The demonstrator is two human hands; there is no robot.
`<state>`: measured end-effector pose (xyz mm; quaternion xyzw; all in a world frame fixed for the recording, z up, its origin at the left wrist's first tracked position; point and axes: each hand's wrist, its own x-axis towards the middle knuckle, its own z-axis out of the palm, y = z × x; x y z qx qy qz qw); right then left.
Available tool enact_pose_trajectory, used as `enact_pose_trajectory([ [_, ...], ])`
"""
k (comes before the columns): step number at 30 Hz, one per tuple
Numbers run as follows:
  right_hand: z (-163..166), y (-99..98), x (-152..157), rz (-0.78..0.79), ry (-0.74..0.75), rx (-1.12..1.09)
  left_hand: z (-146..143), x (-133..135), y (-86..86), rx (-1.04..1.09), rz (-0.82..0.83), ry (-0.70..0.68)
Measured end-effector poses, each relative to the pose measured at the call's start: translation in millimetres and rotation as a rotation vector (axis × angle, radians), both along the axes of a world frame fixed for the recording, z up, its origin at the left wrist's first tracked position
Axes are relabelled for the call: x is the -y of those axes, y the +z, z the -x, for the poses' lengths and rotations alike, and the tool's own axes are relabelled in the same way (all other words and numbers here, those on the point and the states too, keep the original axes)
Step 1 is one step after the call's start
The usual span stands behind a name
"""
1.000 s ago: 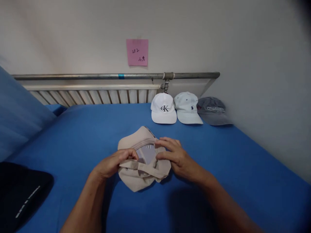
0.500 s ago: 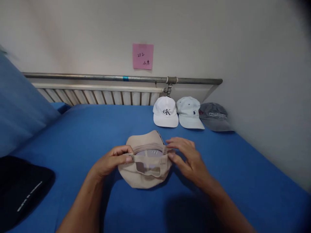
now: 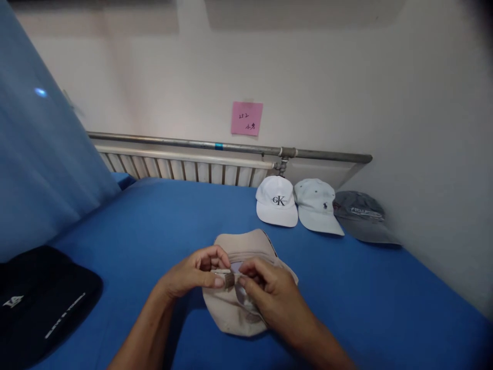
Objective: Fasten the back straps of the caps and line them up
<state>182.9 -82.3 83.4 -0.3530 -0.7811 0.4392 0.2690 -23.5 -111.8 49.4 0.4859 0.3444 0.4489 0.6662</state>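
A beige baseball cap [image 3: 231,311] lies on the blue sheet in front of me, its brim pointing away and its back opening towards me. My left hand [image 3: 196,272] pinches the back strap on the left side, where a small brown patch shows beside the thumb. Close by, my right hand [image 3: 267,288] has thumb and fingers pinched at the strap's other part, near the middle of the opening. The fingertips of both hands are only a little apart. My right hand hides the cap's right side.
Along the back right stand a white cap [image 3: 276,203], a pale mint cap [image 3: 318,208] and a dark grey cap [image 3: 364,218]. A black cap [image 3: 50,298] lies at the left. A blue curtain [image 3: 46,133] hangs left; a metal pipe [image 3: 173,143] runs along the wall.
My right hand has moved left from the cap's right edge to close beside my left hand, pinching the strap. The view has shifted, so everything sits lower and further right.
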Motion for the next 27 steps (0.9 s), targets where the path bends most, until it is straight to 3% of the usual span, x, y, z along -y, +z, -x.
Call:
enact_pose_trajectory([
  [8, -2.3, -8.5, 0.6, 0.170, -0.017, -0.148, -8.3, 6.3, 5.0, -0.059, -0.073, -0.036],
  [13, -5.0, -7.9, 0.3, 0.236, -0.020, -0.211, -10.2, 7.5, 8.0, -0.167, -0.186, 0.036],
  [21, -5.0, -6.2, 2.1, 0.377, -0.019, -0.289, -9.3, 9.4, 5.3, -0.104, -0.079, 0.014],
  [27, -3.9, -5.3, 4.9, 0.348, -0.070, -0.273, -9.6, 8.9, 8.1, -0.116, -0.114, 0.040],
])
